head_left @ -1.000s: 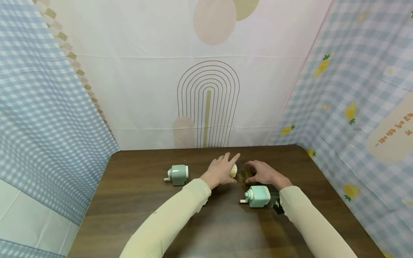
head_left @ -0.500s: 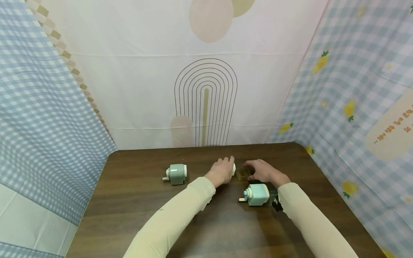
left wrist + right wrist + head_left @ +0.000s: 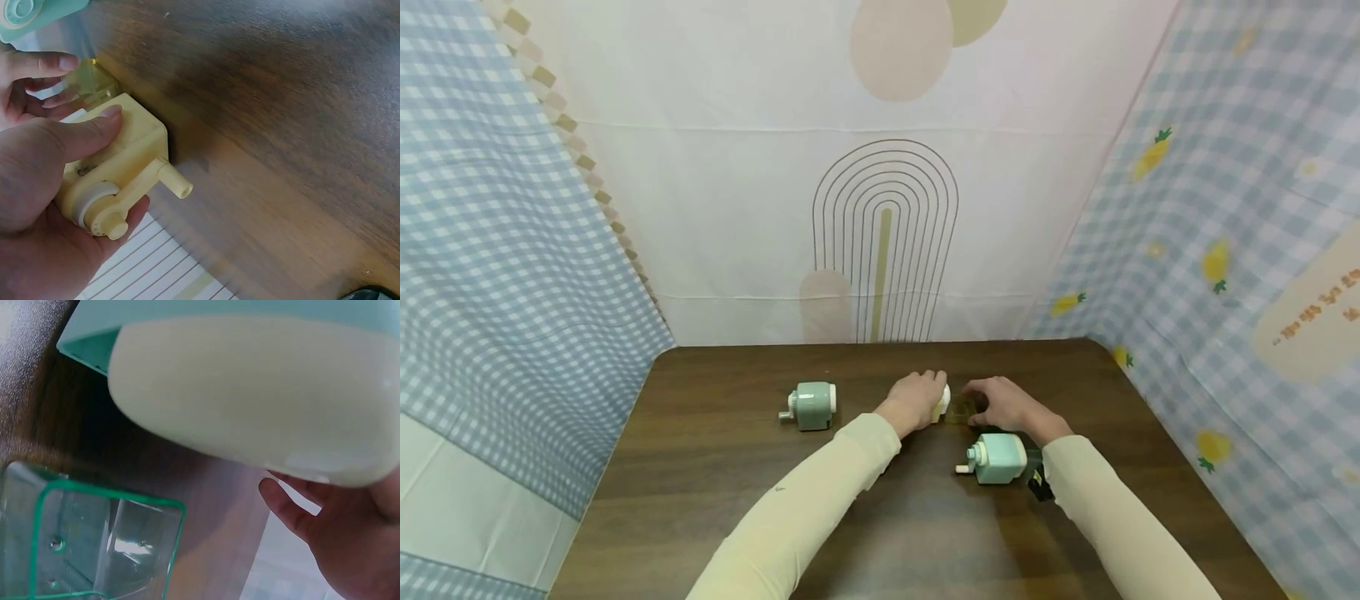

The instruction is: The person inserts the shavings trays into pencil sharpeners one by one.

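My left hand point(image 3: 916, 398) grips a yellow hand-crank pencil sharpener point(image 3: 134, 140), thumb along its upper face and fingers beneath. Its crank point(image 3: 145, 186) points away from the other hand. Beside the sharpener's opposite end is a clear yellow shavings drawer point(image 3: 90, 81). My right hand point(image 3: 1011, 404) holds this drawer, thumb and fingers bent round its sides; the two parts are close together. A mint-green sharpener point(image 3: 1002, 458) rests on the table just in front of my right hand, and its pale end fills much of the right wrist view.
A clear green-rimmed drawer point(image 3: 112, 544) lies beside the mint sharpener. A darker green crank sharpener point(image 3: 815, 406) stands on the left of the brown table point(image 3: 715, 475). Behind the far edge hangs a white patterned cloth point(image 3: 737, 225), with blue checked cloth at both sides.
My left hand's spread fingers have drawn in around the yellow sharpener. The right hand has stayed at the drawer with little movement. Both green sharpeners have kept their places.
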A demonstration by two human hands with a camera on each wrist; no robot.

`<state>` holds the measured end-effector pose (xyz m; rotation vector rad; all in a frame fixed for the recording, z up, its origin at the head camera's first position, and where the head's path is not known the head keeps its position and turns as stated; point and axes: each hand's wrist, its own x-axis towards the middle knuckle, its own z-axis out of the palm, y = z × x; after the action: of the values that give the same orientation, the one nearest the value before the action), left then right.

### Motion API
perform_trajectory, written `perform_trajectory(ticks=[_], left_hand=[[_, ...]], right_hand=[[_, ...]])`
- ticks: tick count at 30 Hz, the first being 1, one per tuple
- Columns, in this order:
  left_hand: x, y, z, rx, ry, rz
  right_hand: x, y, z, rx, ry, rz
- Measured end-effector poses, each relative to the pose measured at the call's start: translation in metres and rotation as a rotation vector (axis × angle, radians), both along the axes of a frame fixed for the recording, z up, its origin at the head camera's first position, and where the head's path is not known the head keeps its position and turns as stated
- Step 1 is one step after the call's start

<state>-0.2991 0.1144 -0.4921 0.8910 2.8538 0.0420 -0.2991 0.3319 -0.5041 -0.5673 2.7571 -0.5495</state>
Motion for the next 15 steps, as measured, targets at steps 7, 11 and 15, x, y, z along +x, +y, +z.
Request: perform_trajectory(ticks=[7,11,15], left_hand=[[0.001,-0.001,-0.002,0.001,0.029,-0.008],[0.001,-0.001,0.0,0.001,0.023,0.0],[0.0,-0.001,-0.001,-0.003,0.009,0.004]], right_hand=[[-0.002,-0.007,-0.003,-0.038,-0.002,0.005],[-0.004,-0.012,-0.003,-0.045,-0.008,0.006],[-0.003,-0.016,-0.004,-0.044,-0.008,0.009]])
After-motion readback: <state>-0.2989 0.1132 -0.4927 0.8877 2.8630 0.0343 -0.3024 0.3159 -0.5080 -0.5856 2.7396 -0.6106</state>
